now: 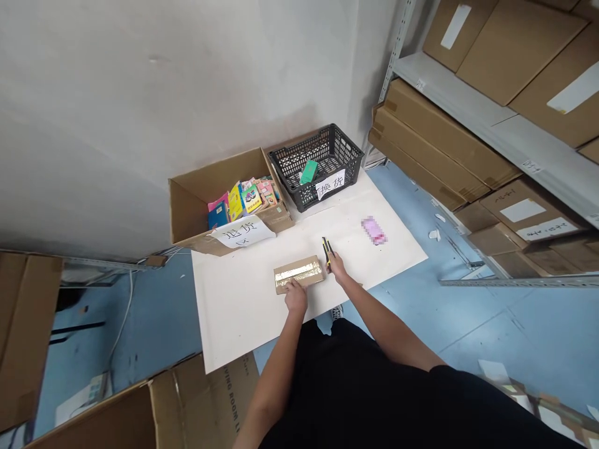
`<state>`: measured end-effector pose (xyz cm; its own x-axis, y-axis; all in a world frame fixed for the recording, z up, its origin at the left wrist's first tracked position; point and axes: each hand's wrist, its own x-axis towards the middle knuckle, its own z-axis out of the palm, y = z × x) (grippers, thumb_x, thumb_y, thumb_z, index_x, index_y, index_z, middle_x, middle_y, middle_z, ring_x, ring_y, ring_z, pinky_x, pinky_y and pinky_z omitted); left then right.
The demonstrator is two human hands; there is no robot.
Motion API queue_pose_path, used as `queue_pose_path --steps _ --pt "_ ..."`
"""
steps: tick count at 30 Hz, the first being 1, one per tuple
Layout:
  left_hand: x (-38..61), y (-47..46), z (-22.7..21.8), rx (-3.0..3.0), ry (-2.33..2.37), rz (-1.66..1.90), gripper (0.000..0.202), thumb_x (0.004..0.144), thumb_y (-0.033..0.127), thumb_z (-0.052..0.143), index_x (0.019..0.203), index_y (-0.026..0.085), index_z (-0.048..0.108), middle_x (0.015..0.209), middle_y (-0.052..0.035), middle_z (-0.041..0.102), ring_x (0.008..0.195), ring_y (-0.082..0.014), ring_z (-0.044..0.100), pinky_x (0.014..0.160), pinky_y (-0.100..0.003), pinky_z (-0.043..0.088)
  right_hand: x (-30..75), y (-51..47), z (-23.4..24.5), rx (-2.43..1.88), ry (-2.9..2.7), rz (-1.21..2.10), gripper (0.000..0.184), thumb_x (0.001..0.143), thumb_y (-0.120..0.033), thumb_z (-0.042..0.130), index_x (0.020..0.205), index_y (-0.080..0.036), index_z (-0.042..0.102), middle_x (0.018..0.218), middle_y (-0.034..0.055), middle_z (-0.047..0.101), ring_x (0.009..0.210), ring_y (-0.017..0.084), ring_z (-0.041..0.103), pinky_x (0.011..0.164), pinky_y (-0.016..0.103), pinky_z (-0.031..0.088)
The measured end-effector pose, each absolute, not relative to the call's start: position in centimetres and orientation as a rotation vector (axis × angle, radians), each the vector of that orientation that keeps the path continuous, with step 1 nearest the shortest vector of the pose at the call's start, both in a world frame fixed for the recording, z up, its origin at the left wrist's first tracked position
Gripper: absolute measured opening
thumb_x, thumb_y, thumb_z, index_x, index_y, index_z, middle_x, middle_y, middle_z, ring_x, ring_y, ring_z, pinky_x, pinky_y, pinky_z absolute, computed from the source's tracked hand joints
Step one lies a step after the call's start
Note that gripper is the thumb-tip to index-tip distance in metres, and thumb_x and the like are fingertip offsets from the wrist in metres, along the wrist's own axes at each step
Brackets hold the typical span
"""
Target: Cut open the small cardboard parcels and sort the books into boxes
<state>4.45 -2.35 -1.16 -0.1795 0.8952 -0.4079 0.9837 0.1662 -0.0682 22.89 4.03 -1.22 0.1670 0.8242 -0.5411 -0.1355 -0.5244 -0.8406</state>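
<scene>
A small flat cardboard box (pixel 307 266), with shiny clear tape along its top, lies on the white table (pixel 224 312). My left hand (pixel 296 297) grips the box's near edge, its fingers pressed onto the taped top. In my right hand (pixel 336 264) is a black and yellow utility knife (pixel 326 246), its front end pointing away from me. The knife is just past the right end of the box, apart from it. Whether its blade is out I cannot tell.
At the table's back stand an open carton (pixel 194 199) of colourful booklets and a black plastic crate (pixel 306 201) holding a green packet. A blurred pink item (pixel 373 230) lies to the right. Shelves (pixel 472 93) with cartons rise at the right; a large open carton (pixel 187 399) stands front left.
</scene>
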Motion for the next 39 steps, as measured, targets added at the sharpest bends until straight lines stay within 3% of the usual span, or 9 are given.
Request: queue_pose_path --steps 4,7,11,14,18,25,32,39 --pt "1.8 -2.3 -0.3 1.931 2.126 -0.360 0.062 0.104 0.052 0.047 0.152 0.013 0.053 0.134 -0.0244 0.060 0.119 -0.0369 0.064 0.085 -0.044 0.061 24.9 1.3 -0.6 -1.397 -0.526 1.662 0.034 0.091 -0.053 0.067 0.094 -0.026 0.047 0.072 -0.0030 0.066 0.058 0.014 0.063 0.058 0.025 0.052" --pt "-0.2 -0.7 0.2 2.045 2.056 -0.248 0.062 0.098 0.053 0.060 0.149 0.018 0.055 0.136 -0.0211 0.061 0.129 -0.0370 0.056 0.099 -0.046 0.056 25.4 0.1 -0.3 -1.454 -0.583 1.743 0.028 0.091 -0.042 0.069 0.094 -0.025 0.046 0.072 -0.0026 0.067 0.058 0.015 0.066 0.057 0.025 0.053" --pt "-1.5 1.6 -0.1 2.163 1.795 -0.269 0.078 0.097 0.054 0.061 0.166 0.031 0.032 0.171 -0.0144 0.035 0.158 -0.0400 0.024 0.119 -0.054 0.040 25.7 0.0 -0.3 -1.712 -0.808 1.710 0.024 0.098 -0.044 0.065 0.102 -0.026 0.051 0.061 -0.0069 0.061 0.046 0.013 0.060 0.047 0.021 0.045" --pt "-1.8 2.3 -0.8 2.147 1.684 -0.378 0.078 0.100 0.058 0.052 0.169 0.031 0.027 0.179 -0.0095 0.017 0.164 -0.0401 0.009 0.127 -0.057 0.027 26.0 0.5 -0.7 -1.889 -1.027 1.660 0.030 0.102 -0.052 0.062 0.095 -0.024 0.054 0.055 -0.0069 0.057 0.040 0.011 0.054 0.042 0.020 0.037" --pt "-1.8 2.4 -1.1 2.120 1.676 -0.414 0.079 0.101 0.063 0.047 0.170 0.029 0.026 0.180 -0.0099 0.011 0.165 -0.0400 0.007 0.128 -0.058 0.025 26.1 1.3 -1.3 -2.024 -1.169 1.638 0.043 0.104 -0.059 0.057 0.082 -0.022 0.056 0.051 -0.0041 0.056 0.037 0.012 0.051 0.042 0.022 0.035" --pt "-1.5 2.1 -0.9 2.119 1.680 -0.394 0.077 0.102 0.059 0.047 0.170 0.030 0.025 0.180 -0.0086 0.011 0.165 -0.0390 0.006 0.129 -0.058 0.024 26.1 1.4 -2.9 -1.964 -1.104 1.690 0.053 0.096 -0.071 0.063 0.079 -0.022 0.060 0.051 -0.0013 0.057 0.038 0.013 0.049 0.044 0.026 0.034" --pt "-1.3 2.0 -0.8 2.118 1.679 -0.385 0.078 0.101 0.060 0.050 0.169 0.029 0.027 0.180 -0.0089 0.013 0.165 -0.0396 0.006 0.128 -0.058 0.025 27.4 1.0 -2.9 -1.966 -1.125 1.710 0.049 0.088 -0.067 0.076 0.078 -0.022 0.061 0.049 -0.0023 0.056 0.037 0.012 0.047 0.044 0.026 0.032" --pt "-1.2 1.7 -0.7 2.101 1.709 -0.357 0.077 0.101 0.058 0.053 0.168 0.030 0.028 0.180 -0.0082 0.013 0.164 -0.0389 0.008 0.129 -0.055 0.026 28.4 -1.1 -2.3 -1.956 -1.175 1.747 0.049 0.088 -0.065 0.078 0.074 -0.022 0.058 0.051 -0.0020 0.057 0.036 0.013 0.046 0.043 0.026 0.032"
